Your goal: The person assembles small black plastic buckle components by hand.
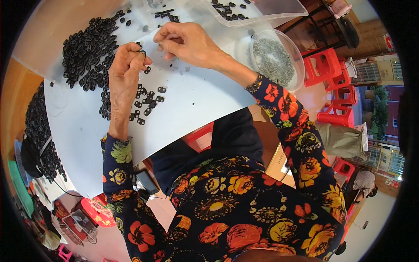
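My left hand [125,70] pinches a small black plastic piece [142,53] between thumb and fingertips, above the white table. To its right, my right hand [188,43] has thumb and fingers drawn together; whatever they grip, if anything, is too small to make out. A large heap of black oval pieces [87,52] lies left of my left hand. Below the hands is a loose group of small black two-holed pieces [150,101]. A round clear tub [300,65] of small silvery metal parts [273,61] stands right of my right wrist.
A clear plastic bin [279,18] with black pieces stands at the far edge. The white table [196,94] curves in front of my lap. More black pieces [41,126] lie at far left. Red stools [323,67] stand on the right, and a person [364,181] is beyond.
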Demonstrator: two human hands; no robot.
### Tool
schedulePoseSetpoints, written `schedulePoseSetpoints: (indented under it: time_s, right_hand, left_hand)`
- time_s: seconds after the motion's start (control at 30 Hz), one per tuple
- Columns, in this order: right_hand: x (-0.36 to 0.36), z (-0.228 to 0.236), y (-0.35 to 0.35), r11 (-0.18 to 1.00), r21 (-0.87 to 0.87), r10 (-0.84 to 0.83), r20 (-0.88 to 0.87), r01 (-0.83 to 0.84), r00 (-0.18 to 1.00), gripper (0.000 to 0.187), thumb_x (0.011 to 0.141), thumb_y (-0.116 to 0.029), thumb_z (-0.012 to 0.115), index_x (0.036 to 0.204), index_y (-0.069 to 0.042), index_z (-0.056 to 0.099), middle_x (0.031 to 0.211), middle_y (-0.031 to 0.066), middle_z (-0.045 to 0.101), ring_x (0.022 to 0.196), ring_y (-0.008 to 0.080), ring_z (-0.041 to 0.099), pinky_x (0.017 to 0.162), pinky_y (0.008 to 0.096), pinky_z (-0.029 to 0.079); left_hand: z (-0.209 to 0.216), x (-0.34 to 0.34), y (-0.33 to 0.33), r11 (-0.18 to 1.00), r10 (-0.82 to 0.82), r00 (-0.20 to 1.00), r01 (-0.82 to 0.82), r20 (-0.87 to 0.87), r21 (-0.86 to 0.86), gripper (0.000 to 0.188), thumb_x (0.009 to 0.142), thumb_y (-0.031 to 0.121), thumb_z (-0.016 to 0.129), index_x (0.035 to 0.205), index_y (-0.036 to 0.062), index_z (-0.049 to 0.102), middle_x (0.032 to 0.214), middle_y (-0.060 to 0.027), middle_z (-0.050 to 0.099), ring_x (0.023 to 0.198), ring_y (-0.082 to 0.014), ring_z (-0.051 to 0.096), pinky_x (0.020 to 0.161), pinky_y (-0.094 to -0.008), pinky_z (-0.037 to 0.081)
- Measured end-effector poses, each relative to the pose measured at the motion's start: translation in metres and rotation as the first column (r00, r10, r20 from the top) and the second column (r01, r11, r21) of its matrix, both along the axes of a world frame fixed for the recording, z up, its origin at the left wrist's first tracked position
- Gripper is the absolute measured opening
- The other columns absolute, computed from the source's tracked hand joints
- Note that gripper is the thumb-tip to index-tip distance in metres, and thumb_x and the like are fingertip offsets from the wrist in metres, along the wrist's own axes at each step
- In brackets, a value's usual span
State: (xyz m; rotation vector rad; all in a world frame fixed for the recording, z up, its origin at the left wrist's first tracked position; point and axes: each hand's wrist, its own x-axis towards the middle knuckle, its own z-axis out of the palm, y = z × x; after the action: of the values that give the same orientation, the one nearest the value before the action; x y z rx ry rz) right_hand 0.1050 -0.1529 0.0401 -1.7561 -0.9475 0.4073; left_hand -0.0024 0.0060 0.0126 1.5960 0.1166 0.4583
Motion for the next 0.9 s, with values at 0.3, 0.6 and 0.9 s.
schedulePoseSetpoints:
  time_s: [0.3, 0.6, 0.9]
  right_hand:
    - [-0.007, -0.020, -0.015, 0.920, -0.391, 0.282, 0.694, 0.018, 0.663, 0.008, 0.074, -0.006, 0.062, 0.080, 0.000, 0.061, 0.076, 0.0138, 0.064, 0.072, 0.0333, 0.063, 0.062, 0.0402, 0.051]
    - [-0.020, -0.015, -0.002, 0.888, -0.459, 0.347, 0.702, 0.024, 0.622, 0.008, 0.069, 0.001, 0.059, 0.073, 0.007, 0.056, 0.066, 0.0208, 0.059, 0.065, 0.0377, 0.062, 0.060, 0.0441, 0.051]
    - [-0.010, -0.025, -0.005, 0.970, -0.239, 0.112, 0.560, 0.031, 0.821, 0.008, 0.071, -0.003, 0.058, 0.076, 0.002, 0.061, 0.073, 0.0188, 0.063, 0.069, 0.0366, 0.062, 0.064, 0.0414, 0.050]
  left_hand:
    - [-0.019, 0.003, 0.014, 0.963, 0.047, 0.999, -0.038, -0.027, 0.266, 0.007, 0.087, 0.006, 0.057, 0.092, 0.0017, 0.060, 0.070, 0.0042, 0.054, 0.064, -0.0037, 0.046, 0.060, -0.0181, 0.039]
    - [-0.015, 0.000, 0.024, 0.871, 0.142, 0.985, -0.076, -0.101, 0.485, 0.009, 0.083, 0.001, 0.057, 0.091, 0.0025, 0.060, 0.068, -0.0001, 0.055, 0.061, -0.0073, 0.045, 0.056, -0.0231, 0.040]
    - [-0.020, -0.003, 0.027, 0.551, 0.027, 0.999, -0.053, 0.045, 0.833, 0.008, 0.076, -0.003, 0.058, 0.083, 0.0012, 0.057, 0.075, -0.0107, 0.054, 0.079, -0.0289, 0.050, 0.071, -0.0376, 0.044]
